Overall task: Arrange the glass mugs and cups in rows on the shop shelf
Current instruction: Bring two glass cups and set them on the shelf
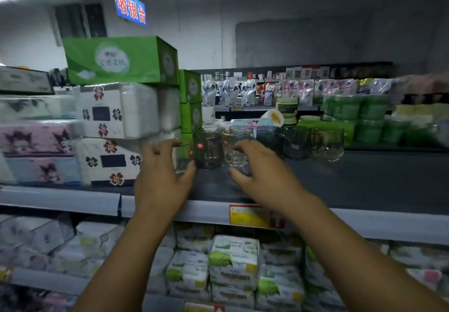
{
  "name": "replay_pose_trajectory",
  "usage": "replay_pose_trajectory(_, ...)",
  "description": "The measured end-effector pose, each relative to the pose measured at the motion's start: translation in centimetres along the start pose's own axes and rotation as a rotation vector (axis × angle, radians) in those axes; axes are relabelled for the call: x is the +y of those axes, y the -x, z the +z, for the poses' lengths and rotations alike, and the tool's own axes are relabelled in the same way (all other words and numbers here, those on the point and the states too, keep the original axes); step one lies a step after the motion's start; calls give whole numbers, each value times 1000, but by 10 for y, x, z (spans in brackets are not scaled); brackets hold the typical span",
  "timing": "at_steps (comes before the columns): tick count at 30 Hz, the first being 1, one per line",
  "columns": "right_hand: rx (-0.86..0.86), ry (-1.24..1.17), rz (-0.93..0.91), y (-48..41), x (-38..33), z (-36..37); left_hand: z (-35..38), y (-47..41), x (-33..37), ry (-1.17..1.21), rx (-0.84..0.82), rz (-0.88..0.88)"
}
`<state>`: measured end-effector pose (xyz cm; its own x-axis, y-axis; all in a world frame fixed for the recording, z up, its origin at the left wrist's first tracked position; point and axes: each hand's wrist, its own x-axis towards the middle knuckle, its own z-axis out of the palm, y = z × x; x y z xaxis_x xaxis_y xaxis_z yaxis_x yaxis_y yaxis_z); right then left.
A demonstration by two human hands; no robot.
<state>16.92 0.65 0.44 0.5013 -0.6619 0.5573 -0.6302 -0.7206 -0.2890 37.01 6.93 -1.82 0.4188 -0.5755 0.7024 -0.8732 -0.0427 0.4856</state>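
Several glass mugs stand in a row on the dark shelf [352, 183]. My left hand [161, 173] curls round a clear glass [181, 156] at the row's left end, fingers over its rim and thumb low at its side. Beside it stands a smoky glass [209, 150] with a red sticker. My right hand [260, 168] grips a clear mug [233, 149], fingers on top, thumb below. To the right stand a teal mug [267, 138], a dark grey mug [297, 144] and a round clear mug [328, 144]. More glasses [240, 129] show behind, blurred.
Stacked tissue packs [109, 134] and green boxes [121, 59] crowd the shelf's left side, close to my left hand. Green containers [347, 110] sit behind at the right. A yellow price tag [250, 215] hangs on the shelf edge. Tissue packs [233, 260] fill the shelf below.
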Motion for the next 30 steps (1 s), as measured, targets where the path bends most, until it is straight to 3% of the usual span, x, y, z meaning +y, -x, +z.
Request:
replay_pose_trajectory(5, -1, 96, -60, -67, -24, 22, -1, -11, -7, -293, -62, -41)
replay_pose_trajectory(9, -121, 193, -20, -111, -35, 37, -2, -20, -10, -410, -82, -30)
replay_pose_trajectory(13, -211, 271, 5, -125, -35, 42, -6, -26, -19, -350, -98, 3)
replay_pose_trajectory(20, -212, 216, -45, -108, -38, 22, -15, -29, -30, -269, -119, 53)
replay_pose_trajectory(27, -69, 78, -61, -61, -23, 5, -14, -24, -29, -164, -127, 99)
replay_pose_trajectory(30, 9, -99, 40, -42, -9, 7, -13, -22, -29, -116, -127, 122)
